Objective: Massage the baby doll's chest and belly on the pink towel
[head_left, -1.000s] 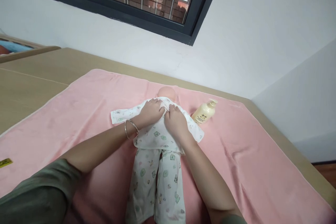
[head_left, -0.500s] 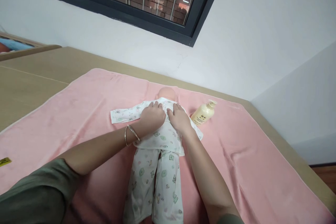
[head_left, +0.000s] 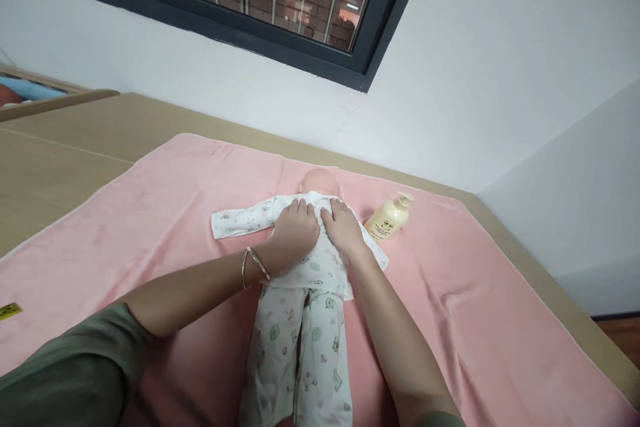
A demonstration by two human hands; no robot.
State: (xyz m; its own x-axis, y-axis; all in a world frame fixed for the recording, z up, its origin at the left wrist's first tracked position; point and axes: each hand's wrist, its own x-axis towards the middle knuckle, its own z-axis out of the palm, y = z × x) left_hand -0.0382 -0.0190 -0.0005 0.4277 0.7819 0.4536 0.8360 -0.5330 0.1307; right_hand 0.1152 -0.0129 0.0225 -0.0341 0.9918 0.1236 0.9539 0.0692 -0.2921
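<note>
A baby doll (head_left: 320, 181) lies stretched out on a pink blanket (head_left: 480, 280), its head toward the wall; its face does not show. It is dressed in a white long-sleeved top (head_left: 315, 270) and matching trousers (head_left: 327, 353) printed with small green animals. My left hand (head_left: 297, 230) rests on the left side of the doll's upper body, fingers extended. Opposite it, my right hand (head_left: 343, 228) lies on the right side near the shoulder, fingers stretched out. A cream pump bottle (head_left: 389, 219) stands tilted in view beside the doll's right-hand sleeve.
Under the blanket is a tan tabletop (head_left: 100, 127), bordered by a white wall (head_left: 425, 120) and a dark window frame (head_left: 367, 73). A yellow label (head_left: 10, 310) shows at the left edge. A wooden rail (head_left: 75, 100) stands at the far left.
My left hand has shifted slightly to the right on the doll's top. The doll's trousers have also moved a little to the right. My right hand stays almost in place.
</note>
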